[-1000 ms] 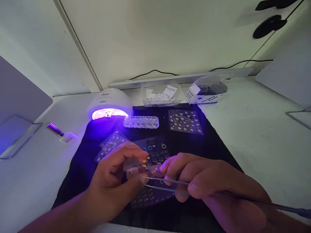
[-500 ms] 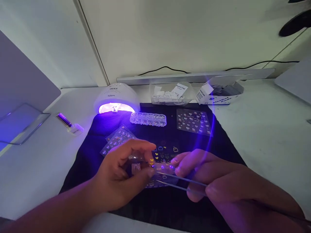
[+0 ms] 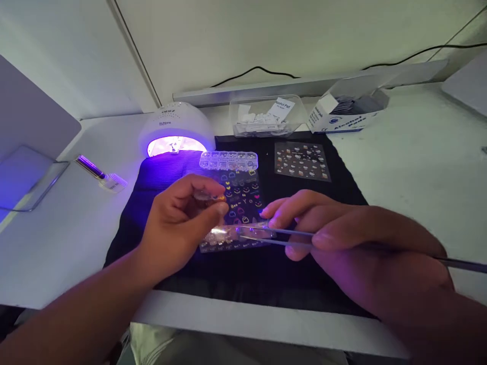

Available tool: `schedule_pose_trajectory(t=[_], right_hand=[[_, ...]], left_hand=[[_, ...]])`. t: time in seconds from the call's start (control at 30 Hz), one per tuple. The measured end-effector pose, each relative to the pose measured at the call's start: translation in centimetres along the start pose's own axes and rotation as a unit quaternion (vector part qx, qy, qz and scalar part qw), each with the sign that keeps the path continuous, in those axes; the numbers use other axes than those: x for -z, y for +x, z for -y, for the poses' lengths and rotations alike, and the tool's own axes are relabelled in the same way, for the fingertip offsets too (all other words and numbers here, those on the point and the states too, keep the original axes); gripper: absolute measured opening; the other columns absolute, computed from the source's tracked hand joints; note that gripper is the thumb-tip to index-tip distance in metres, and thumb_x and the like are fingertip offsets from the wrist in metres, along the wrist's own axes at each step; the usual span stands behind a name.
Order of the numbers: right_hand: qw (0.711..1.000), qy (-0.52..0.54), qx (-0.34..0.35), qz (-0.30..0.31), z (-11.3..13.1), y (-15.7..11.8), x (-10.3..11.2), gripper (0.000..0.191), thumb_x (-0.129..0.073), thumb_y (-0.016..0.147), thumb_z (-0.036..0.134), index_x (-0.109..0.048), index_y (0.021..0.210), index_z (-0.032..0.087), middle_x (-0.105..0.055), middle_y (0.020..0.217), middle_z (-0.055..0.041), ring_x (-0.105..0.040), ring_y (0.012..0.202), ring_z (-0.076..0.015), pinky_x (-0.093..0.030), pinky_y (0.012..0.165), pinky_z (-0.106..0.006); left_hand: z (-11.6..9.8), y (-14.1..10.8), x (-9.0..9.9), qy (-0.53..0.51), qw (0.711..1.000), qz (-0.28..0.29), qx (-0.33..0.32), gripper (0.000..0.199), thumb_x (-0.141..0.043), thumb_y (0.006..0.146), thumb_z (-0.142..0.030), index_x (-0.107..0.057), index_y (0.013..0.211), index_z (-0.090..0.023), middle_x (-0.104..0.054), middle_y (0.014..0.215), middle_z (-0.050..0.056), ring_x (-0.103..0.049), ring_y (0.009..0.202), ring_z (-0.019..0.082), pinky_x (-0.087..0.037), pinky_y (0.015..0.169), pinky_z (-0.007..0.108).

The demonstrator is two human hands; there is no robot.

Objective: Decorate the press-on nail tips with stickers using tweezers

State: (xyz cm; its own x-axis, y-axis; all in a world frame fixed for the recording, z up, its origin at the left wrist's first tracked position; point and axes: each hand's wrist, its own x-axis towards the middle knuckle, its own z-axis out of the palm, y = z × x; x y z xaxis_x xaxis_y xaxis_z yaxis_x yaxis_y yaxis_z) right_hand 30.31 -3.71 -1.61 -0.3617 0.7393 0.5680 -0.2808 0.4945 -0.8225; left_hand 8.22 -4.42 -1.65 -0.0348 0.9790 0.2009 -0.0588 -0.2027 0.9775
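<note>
My left hand point(image 3: 178, 223) is curled, thumb and forefinger pinched close together. Something clear shows beside its fingers, too indistinct to name. My right hand point(image 3: 327, 228) grips metal tweezers point(image 3: 285, 231), their two tips apart and pointing left. Its fingertips also touch the right end of a clear, shiny strip point(image 3: 256, 231) with small bright spots on it. Under the hands lies a dark sticker sheet point(image 3: 249, 192) with colourful ghosts, smiles and hearts. Just behind it sits a clear case of small compartments point(image 3: 228, 160), with tiny pieces inside.
A lit white nail lamp point(image 3: 177, 124) stands at the back left, a small bottle point(image 3: 114, 183) nearer the left. Behind the black cloth point(image 3: 243, 284) are a clear tub of alcohol pads point(image 3: 266, 119) and an open alcohol-pad box point(image 3: 346, 114). Another sticker sheet point(image 3: 302, 161) lies right.
The view has shifted, so everything sits higher in the picture. My hands have moved apart a little, and the left has drawn off the strip, uncovering more of the sticker sheet.
</note>
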Motion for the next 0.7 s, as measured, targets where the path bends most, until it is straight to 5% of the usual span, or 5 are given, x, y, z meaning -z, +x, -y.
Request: schedule_pose_trajectory(t=[0.2, 0.5, 0.7], right_hand=[[0.997, 0.04, -0.026, 0.067, -0.1, 0.19, 0.89, 0.034, -0.057, 0.099, 0.051, -0.08, 0.112, 0.03, -0.077, 0.076, -0.0053, -0.071, 0.089, -0.0255, -0.058, 0.094, -0.048], [0.996, 0.036, -0.064, 0.047, 0.0, 0.17, 0.61, 0.028, -0.059, 0.099, 0.048, -0.081, 0.109, 0.033, -0.077, 0.075, -0.0028, -0.072, 0.088, -0.0242, -0.058, 0.092, -0.045], [0.996, 0.037, -0.076, 0.001, -0.02, -0.02, 0.59, 0.017, -0.067, 0.096, 0.033, -0.082, 0.102, 0.031, -0.077, 0.078, -0.004, -0.072, 0.091, -0.0236, -0.059, 0.091, -0.042]], left_hand=[[0.12, 0.66, 0.08, 0.013, 1.0, -0.011, -0.002, 0.011, -0.077, 0.075, -0.009, -0.075, 0.08, -0.019, -0.068, 0.065, -0.004, -0.06, 0.053, 0.007, -0.049, 0.051, 0.016], [0.1, 0.24, 0.38, 0.02, 0.999, 0.022, 0.019, 0.009, -0.075, 0.083, -0.014, -0.079, 0.086, -0.022, -0.069, 0.066, -0.003, -0.059, 0.051, 0.008, -0.047, 0.048, 0.018], [0.16, -0.08, 0.57, -0.035, 0.999, 0.03, 0.001, 0.015, -0.076, 0.084, -0.02, -0.079, 0.097, -0.026, -0.076, 0.083, 0.0, -0.069, 0.07, 0.011, -0.058, 0.064, 0.018]])
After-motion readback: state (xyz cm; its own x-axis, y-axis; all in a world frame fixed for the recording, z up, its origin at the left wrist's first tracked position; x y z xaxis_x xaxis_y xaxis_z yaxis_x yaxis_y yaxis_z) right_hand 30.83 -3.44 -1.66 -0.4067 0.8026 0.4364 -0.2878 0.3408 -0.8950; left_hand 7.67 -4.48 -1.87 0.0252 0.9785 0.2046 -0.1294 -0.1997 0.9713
